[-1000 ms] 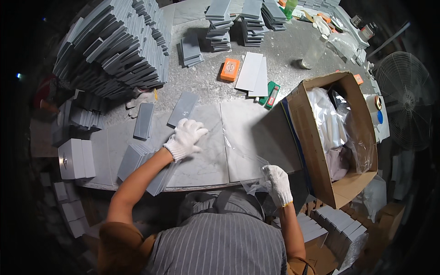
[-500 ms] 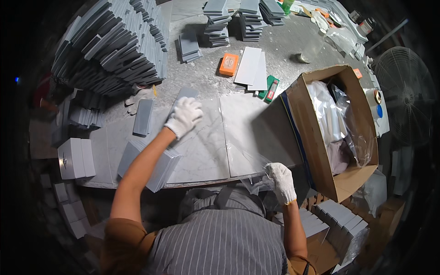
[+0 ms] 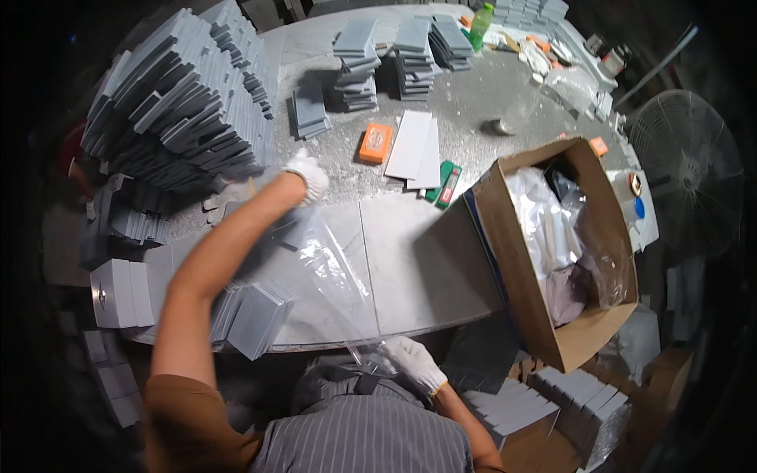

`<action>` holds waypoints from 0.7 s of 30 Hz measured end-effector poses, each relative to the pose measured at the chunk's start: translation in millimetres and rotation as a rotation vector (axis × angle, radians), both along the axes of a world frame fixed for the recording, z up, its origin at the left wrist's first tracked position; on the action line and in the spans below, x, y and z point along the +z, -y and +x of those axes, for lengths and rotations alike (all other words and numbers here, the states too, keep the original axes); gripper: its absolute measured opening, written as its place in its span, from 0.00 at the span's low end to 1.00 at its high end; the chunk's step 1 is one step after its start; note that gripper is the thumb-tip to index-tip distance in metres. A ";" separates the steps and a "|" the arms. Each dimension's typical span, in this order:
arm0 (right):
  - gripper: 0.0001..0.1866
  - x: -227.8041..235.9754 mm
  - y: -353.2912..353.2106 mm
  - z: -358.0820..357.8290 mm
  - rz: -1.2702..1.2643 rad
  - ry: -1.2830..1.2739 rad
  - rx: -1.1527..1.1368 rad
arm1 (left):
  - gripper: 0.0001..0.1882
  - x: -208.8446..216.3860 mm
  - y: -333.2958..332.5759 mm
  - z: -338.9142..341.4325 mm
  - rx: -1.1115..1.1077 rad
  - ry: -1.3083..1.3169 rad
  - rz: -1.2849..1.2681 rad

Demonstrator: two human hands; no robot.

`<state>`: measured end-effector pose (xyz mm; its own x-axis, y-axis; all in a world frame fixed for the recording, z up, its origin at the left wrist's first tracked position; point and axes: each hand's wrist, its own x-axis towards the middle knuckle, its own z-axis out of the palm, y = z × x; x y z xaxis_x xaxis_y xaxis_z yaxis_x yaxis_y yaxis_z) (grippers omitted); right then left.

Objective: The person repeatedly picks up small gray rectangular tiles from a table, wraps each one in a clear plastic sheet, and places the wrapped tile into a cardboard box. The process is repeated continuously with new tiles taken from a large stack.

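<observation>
L hand point(image 3: 307, 175) gripping clear bag point(image 3: 335, 272) top, R hand point(image 3: 410, 361) pinching its lower end, bag stretched over table point(image 3: 410, 260), box point(image 3: 552, 252) at right

One view only, taken from a head-worn fisheye camera (left of a pair), aimed steeply down over the desk point(image 3: 441, 260). The person's own shoulders are seen at the lower edge, close up. Straight edges are bent toward the rim; corners are blacked out.
</observation>
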<state>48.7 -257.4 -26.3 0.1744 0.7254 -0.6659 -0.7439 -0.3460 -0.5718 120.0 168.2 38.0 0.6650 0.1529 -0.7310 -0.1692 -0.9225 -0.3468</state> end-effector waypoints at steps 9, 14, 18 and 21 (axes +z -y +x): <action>0.17 -56.8 78.2 -63.4 -0.318 0.336 -0.304 | 0.12 -161.1 104.1 8.6 0.226 1.176 -0.301; 0.15 -91.8 101.2 -90.5 -0.440 0.583 -0.308 | 0.19 -174.5 129.9 -2.7 0.026 1.581 -0.355; 0.13 -99.1 100.5 -84.5 -0.588 0.749 -0.105 | 0.18 -182.4 146.9 -18.2 0.164 1.388 -0.372; 0.18 -111.0 92.5 -66.5 -0.690 0.711 0.079 | 0.18 -192.3 158.0 -30.8 0.023 1.216 -0.384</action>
